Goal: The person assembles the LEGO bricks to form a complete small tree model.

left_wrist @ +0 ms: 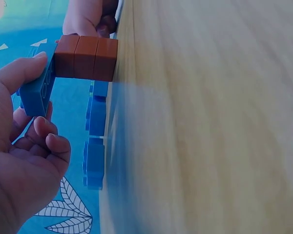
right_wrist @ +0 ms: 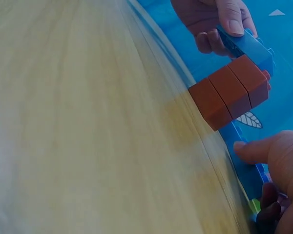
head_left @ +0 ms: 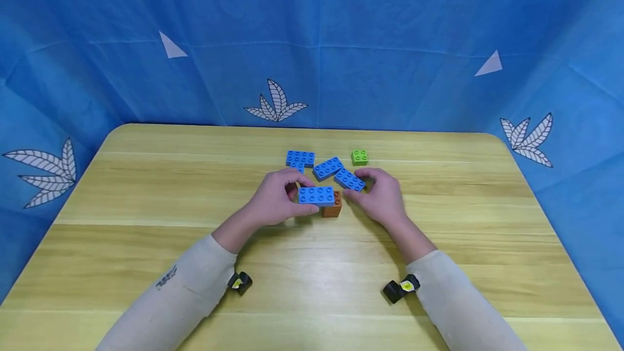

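Observation:
My left hand [head_left: 283,197] pinches a long blue toy brick [head_left: 316,196] between thumb and fingers, its studs upward. That brick's free end meets the studded top of an upright stack of brown bricks [left_wrist: 87,58], overlapping part of it. In the right wrist view the stack [right_wrist: 229,91] shows three layers, standing on the table. My right hand [head_left: 382,197] has thumb and fingers at either side of another long blue brick [head_left: 349,180], which lies low at the table. In the right wrist view, the thumb of my right hand [right_wrist: 288,163] presses along this brick's side.
Behind the stack lies a second long blue brick [head_left: 328,168], close to the one at my right hand. More blue bricks [head_left: 300,157] sit farther left, partly behind my left hand. A small green brick [head_left: 359,157] lies at the back right of the wooden table [head_left: 463,221].

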Action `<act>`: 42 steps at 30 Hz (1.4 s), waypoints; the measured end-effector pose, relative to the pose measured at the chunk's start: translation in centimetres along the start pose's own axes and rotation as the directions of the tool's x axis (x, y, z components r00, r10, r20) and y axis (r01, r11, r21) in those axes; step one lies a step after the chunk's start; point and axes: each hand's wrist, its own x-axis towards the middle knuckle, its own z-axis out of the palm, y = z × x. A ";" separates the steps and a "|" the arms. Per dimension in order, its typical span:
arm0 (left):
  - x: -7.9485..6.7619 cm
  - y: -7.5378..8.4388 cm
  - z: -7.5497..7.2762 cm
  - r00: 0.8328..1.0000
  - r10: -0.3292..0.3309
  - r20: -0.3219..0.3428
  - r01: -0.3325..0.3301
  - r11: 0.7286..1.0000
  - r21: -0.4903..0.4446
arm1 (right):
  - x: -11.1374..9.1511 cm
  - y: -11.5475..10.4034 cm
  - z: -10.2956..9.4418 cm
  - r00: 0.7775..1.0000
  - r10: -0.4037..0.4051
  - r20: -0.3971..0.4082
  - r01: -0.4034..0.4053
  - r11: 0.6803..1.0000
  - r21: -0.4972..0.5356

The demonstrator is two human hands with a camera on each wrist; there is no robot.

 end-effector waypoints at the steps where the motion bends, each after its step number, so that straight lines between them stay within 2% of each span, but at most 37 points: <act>1: 0.0 0.0 0.0 1.000 0.000 -0.001 0.000 1.000 -0.002 | 0.1 0.0 0.0 1.000 0.008 0.003 -0.008 1.000 -0.008; 5: 0.0 0.0 0.0 1.000 -0.001 -0.002 0.000 1.000 -0.003 | 0.1 -0.2 0.0 0.999 0.034 -0.006 -0.034 0.999 0.002; 10: 0.0 0.1 0.0 1.000 -0.005 -0.004 0.005 1.000 -0.004 | -0.4 -0.3 -0.5 0.999 0.036 -0.015 -0.033 0.990 0.140; 15: 0.0 0.1 0.1 1.000 -0.006 -0.008 0.006 1.000 0.003 | -1.4 -0.4 -1.4 0.999 -0.049 -0.002 0.047 0.940 0.338; 18: 0.0 0.1 0.1 1.000 -0.007 -0.009 0.007 1.000 0.005 | -1.8 -0.5 -2.0 0.992 -0.128 -0.009 0.121 0.912 0.393; 21: 0.0 0.1 0.0 1.000 -0.015 -0.010 0.015 1.000 -0.002 | -2.1 -0.5 -2.5 0.983 -0.185 -0.001 0.169 0.897 0.408; 26: 0.0 0.1 0.0 0.999 -0.033 -0.010 0.033 0.999 -0.007 | -2.4 -0.4 -3.0 0.969 -0.245 0.035 0.210 0.891 0.402; 34: 0.0 0.1 0.0 1.000 -0.007 -0.013 0.007 1.000 0.007 | -2.4 -0.3 -3.1 0.940 -0.337 0.058 0.287 0.870 0.402; 42: 0.3 0.1 0.4 0.999 0.033 -0.006 -0.033 0.999 0.023 | -3.4 -3.8 -4.7 0.930 -0.358 0.088 0.299 0.872 0.388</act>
